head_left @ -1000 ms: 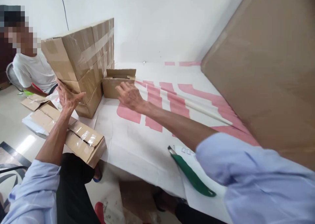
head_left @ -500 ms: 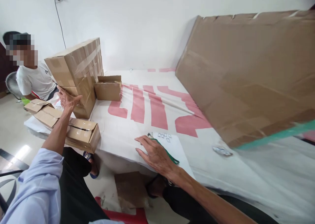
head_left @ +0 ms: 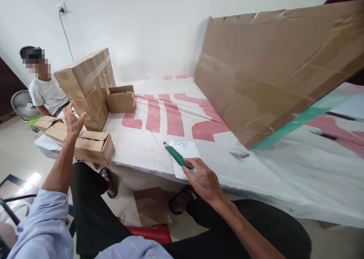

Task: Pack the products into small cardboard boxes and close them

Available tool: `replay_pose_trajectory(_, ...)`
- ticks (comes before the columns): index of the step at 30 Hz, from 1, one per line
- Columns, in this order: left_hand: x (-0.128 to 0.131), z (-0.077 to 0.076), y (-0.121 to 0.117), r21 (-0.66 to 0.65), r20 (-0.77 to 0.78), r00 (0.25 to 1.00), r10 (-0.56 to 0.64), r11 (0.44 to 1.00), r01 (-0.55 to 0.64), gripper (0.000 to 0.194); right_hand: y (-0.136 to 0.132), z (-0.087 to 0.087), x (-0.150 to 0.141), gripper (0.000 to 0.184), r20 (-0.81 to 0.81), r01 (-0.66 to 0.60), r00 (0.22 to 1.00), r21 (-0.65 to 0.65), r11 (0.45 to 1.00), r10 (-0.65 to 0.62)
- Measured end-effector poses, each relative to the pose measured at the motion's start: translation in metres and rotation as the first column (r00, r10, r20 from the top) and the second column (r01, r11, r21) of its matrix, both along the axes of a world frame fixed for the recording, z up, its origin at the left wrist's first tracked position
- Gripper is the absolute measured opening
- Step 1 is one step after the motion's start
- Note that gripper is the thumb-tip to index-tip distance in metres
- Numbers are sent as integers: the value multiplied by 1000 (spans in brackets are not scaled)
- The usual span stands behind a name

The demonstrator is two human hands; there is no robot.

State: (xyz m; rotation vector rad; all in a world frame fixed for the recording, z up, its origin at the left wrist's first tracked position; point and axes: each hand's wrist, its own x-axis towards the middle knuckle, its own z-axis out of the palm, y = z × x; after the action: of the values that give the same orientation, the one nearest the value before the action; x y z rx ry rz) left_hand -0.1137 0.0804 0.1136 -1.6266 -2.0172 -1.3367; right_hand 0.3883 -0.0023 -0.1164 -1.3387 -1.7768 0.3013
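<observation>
My left hand (head_left: 73,120) is raised in front of the stacked cardboard boxes (head_left: 88,84), fingers spread, holding nothing. Below and beside it is a row of small closed cartons (head_left: 92,145). My right hand (head_left: 203,177) has its thumb and forefinger closed on the near end of a green utility knife (head_left: 176,154). The knife's tip points away to the left, over a white sheet of paper (head_left: 192,148) with small drawn box shapes. Whether the knife lies fully on the sheet or is slightly lifted, I cannot tell.
An open carton (head_left: 121,101) stands right of the stack. A large cardboard sheet (head_left: 264,69) leans against the wall at right. A small crumpled item (head_left: 239,153) lies on the white table cover (head_left: 136,145). A person (head_left: 48,94) sits at far left near a fan (head_left: 25,105).
My left hand has come away from the stacked boxes. My right hand has moved to the near end of the utility knife and closed on it. The camera view has shifted.
</observation>
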Motion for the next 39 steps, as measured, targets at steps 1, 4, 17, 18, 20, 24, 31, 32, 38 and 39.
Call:
replay_pose_trajectory(1, -1, -2, -9, 24, 11, 1000, 11, 1000, -11, 68, -4, -4, 2, 21, -10, 11, 1000, 11, 1000, -11)
replay_pose_trajectory(4, -6, -4, -33, 36, 88, 992, 85, 995, -88, 56, -14, -16, 4, 21, -37, 23, 999, 12, 1000, -23)
replay_pose_trajectory(17, 13, -17, -100, 86, -64, 996, 68, 994, -62, 40, -44, -22, 3, 24, -44, 127, 991, -45, 991, -129)
replay_pose_trajectory(18, 9, -20, -105, 91, -47, 991, 128, 988, -123, 42, -45, -21, 6, 23, -32, 146, 989, -46, 988, -148)
replay_pose_trajectory(20, 3, -28, -110, 3, 28, 972, 231, 973, -231, 47, -45, -19, 11, 22, -12, 187, 982, -43, 981, -188)
replay_pose_trajectory(24, -1, -49, -114, -235, 84, 981, 175, 960, -151, 54, -37, -12, 17, 23, 33, 242, 970, -45, 969, -241)
replay_pose_trajectory(31, 10, -75, -114, -166, 47, 995, 85, 983, -76, 58, -7, -11, 6, 27, 180, 253, 954, -52, 966, -241)
replay_pose_trajectory(32, 13, -78, -114, -153, 56, 997, 59, 987, -50, 55, -3, -10, 3, 30, 217, 263, 946, -74, 962, -242)
replay_pose_trajectory(38, 35, -96, -114, -148, 272, 927, -260, 940, 307, 64, 20, -8, -10, 38, 402, 310, 893, -224, 924, -203)
replay_pose_trajectory(39, 36, -99, -112, -149, 332, 893, -304, 918, 368, 69, 23, -8, -11, 36, 408, 309, 892, -237, 921, -194)
